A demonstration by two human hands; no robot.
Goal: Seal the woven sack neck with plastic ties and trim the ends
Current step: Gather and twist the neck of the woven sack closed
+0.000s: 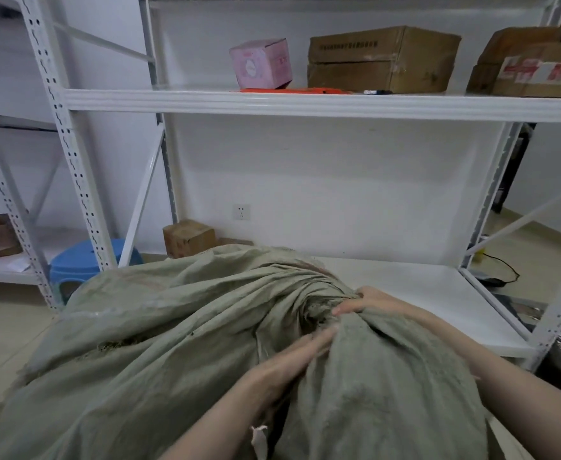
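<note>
A large grey-green woven sack [159,330] lies in front of me, its mouth bunched into folds at the neck [319,293]. My right hand [363,302] grips the gathered neck from the right, fingers curled into the cloth. My left hand [292,356] lies on the sack just below the neck, its fingers straight and pressing the fabric; it is blurred. No plastic tie shows around the neck. On the upper shelf lie orange-handled scissors [292,90] and a dark marker [377,92].
A white metal shelf rack [272,102] stands ahead, with a pink box [261,63] and cardboard boxes [382,58] on it. Its low white shelf [438,293] sits right of the sack. A blue stool [83,260] and a small carton [189,237] stand at the left.
</note>
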